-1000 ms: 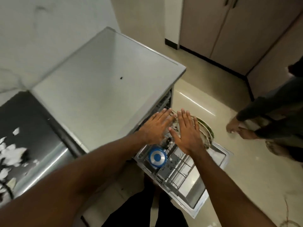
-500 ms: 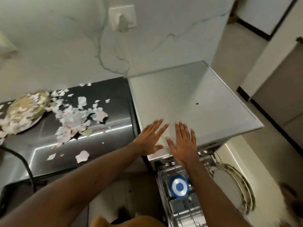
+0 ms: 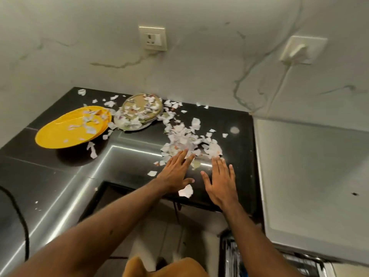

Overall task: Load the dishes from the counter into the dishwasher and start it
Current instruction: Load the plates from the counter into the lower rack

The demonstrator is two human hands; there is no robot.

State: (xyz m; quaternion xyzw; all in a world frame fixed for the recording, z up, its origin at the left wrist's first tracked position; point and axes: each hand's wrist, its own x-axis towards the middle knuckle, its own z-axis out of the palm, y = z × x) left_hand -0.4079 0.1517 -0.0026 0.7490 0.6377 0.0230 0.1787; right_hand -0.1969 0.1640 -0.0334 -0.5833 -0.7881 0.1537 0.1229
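1. Both hands are empty. The left hand (image 3: 175,173) and right hand (image 3: 221,185) are spread over the black surface (image 3: 60,176), fingers (image 3: 182,156) straight and gripping nothing.
2. The dishes lie further back and to the left. A scrap-covered patterned plate stack (image 3: 139,113) sits near the wall, with yellow plates (image 3: 67,132) just beside it, farther left.
3. Paper scraps (image 3: 185,140) lie between the hands and the plates.
4. The left hand is nearer, so I'd expect it to lead the reach. The dishwasher rack (image 3: 295,262) sits low on the right.

Pale veined wall (image 3: 199,72), perhaps marble, two sockets (image 3: 152,38).
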